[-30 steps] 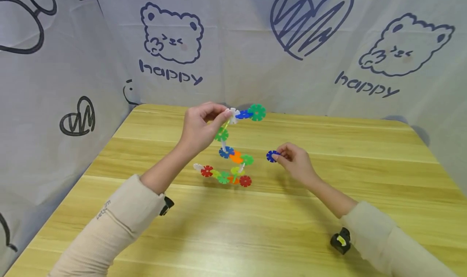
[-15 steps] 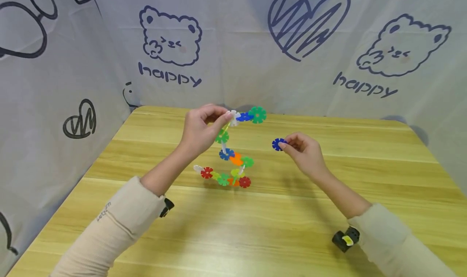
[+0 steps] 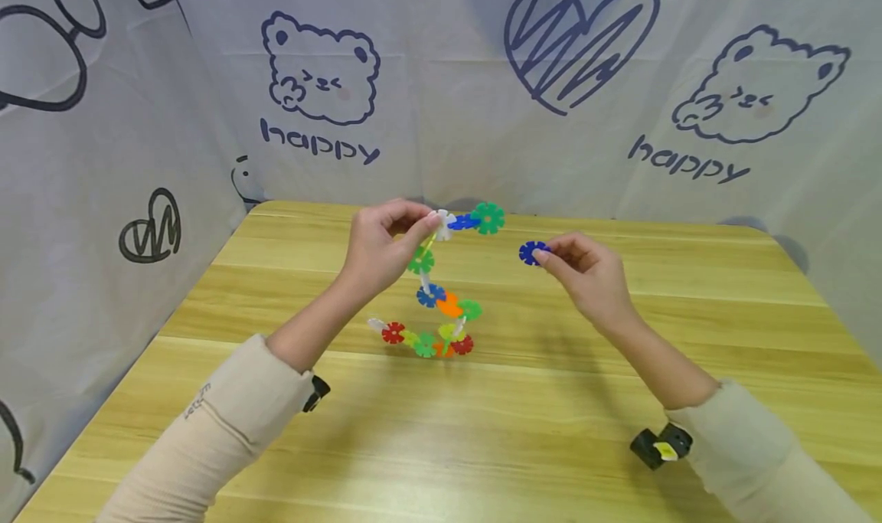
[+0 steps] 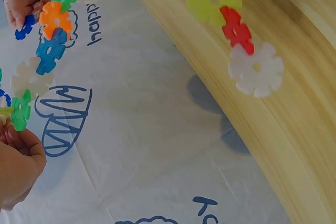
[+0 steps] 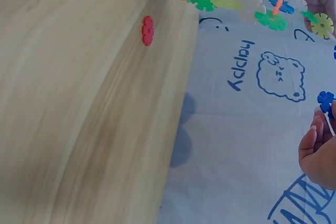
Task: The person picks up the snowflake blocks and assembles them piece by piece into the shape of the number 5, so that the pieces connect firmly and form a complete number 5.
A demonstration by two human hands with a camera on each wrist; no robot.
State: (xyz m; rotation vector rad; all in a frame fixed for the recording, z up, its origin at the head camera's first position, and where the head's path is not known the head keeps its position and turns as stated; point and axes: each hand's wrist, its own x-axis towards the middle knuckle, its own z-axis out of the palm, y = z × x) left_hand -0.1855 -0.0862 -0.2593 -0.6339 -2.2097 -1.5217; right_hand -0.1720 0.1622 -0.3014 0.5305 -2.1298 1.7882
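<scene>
My left hand (image 3: pixel 386 243) pinches a white snowflake disc (image 3: pixel 444 224) high on a chain of interlocking plastic snowflake discs. From that disc a blue disc (image 3: pixel 464 222) and a green disc (image 3: pixel 488 218) stick out to the right. Below the hand the chain hangs in a zigzag through a blue disc (image 3: pixel 431 295) and an orange disc (image 3: pixel 449 305), ending in a white disc (image 4: pixel 256 70). My right hand (image 3: pixel 594 282) holds a dark blue snowflake disc (image 3: pixel 534 253) between thumb and fingers, apart from the chain and right of the green disc.
A single red disc (image 5: pixel 147 30) lies on the wooden table (image 3: pixel 524 431), close under the chain's lower end in the head view. Behind the table hangs a pale cloth (image 3: pixel 455 125) with bear and heart drawings. Small black cameras (image 3: pixel 661 446) sit at both wrists.
My right hand has lifted the dark blue disc up and a little to the right. The left hand stays nearly still, while the chain's lower part swings slightly right and down.
</scene>
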